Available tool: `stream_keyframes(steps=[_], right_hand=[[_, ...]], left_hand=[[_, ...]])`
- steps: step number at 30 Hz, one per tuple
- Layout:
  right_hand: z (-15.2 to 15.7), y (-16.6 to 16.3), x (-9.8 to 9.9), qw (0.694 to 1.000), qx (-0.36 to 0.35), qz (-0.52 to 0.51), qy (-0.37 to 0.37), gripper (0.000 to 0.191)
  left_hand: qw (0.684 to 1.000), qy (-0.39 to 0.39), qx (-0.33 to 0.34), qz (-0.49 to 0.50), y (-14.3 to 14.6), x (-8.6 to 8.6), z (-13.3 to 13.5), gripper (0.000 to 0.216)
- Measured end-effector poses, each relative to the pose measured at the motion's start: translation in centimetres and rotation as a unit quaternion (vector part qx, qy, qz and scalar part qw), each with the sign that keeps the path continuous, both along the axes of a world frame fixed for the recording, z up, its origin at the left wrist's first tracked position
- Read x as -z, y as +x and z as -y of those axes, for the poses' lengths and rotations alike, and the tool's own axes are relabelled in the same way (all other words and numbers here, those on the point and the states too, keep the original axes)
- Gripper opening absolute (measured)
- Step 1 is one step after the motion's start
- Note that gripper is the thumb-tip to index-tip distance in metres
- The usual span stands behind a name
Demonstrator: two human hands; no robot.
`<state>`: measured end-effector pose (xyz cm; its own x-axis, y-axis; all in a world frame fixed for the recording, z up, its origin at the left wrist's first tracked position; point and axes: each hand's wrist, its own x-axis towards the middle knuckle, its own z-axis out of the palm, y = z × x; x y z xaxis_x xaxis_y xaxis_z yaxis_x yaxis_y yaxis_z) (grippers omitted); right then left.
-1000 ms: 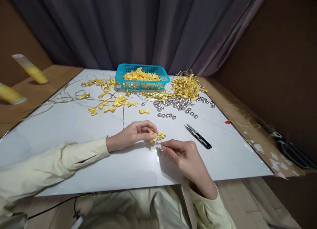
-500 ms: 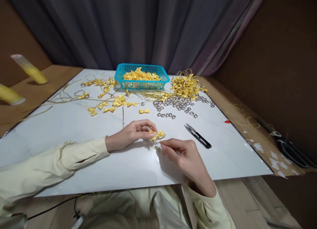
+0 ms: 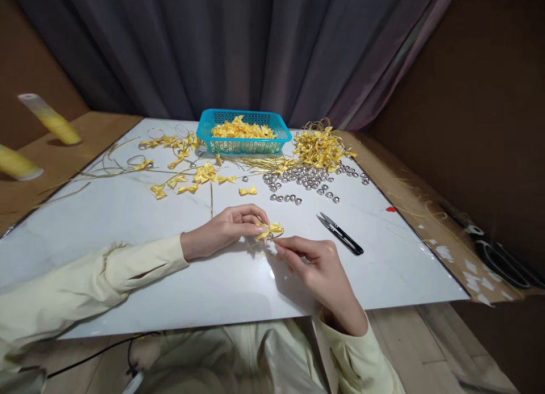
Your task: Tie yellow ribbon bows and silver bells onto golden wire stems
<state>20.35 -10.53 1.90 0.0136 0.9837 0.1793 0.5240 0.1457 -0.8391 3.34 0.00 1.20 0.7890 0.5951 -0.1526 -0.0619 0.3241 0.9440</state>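
Observation:
Between the thumb and fingers of my left hand (image 3: pixel 236 229) is a yellow ribbon bow (image 3: pixel 275 228), held just above the white board. My right hand (image 3: pixel 315 263) pinches a thin gold cord (image 3: pixel 279 237) at the bow's lower right edge. A small silver bead seems to sit at the bow's underside, partly hidden by the fingertips. One loose yellow bow (image 3: pixel 247 191) lies beyond my hands. Silver beads (image 3: pixel 309 178) are scattered behind it, some in a short row. Black thread snips (image 3: pixel 340 233) rest to the right of my right hand.
A blue basket (image 3: pixel 244 147) of yellow bows stands at the back. Beside it is a heap of bows with cords (image 3: pixel 321 147). More corded bows (image 3: pixel 206 172) spread left. Two yellow spools (image 3: pixel 59 124) stand far left; black-handled scissors (image 3: pixel 498 258) lie far right.
My right hand's fingertips have moved slightly up and left, closer to the bow, with the cord. My left hand stays almost still.

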Motion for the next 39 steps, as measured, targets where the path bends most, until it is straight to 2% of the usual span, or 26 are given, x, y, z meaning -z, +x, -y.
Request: stream_keyframes(steps=[18,22,39], right_hand=[[0.1,0.0,0.5,0.999,0.006,0.034,0.037,0.021],[0.1,-0.2,0.5,0.997,0.002,0.047,0.062,0.021],[0.0,-0.1,1.1,0.992,0.008,0.095,0.080,0.024]], left_hand=[[0.998,-0.059,0.009,0.019,-0.1,-0.1,-0.1,0.016],[0.998,-0.063,0.012,0.016,-0.1,0.0,-0.2,0.016],[0.997,-0.079,0.024,0.013,-0.2,0.2,-0.4,0.014]])
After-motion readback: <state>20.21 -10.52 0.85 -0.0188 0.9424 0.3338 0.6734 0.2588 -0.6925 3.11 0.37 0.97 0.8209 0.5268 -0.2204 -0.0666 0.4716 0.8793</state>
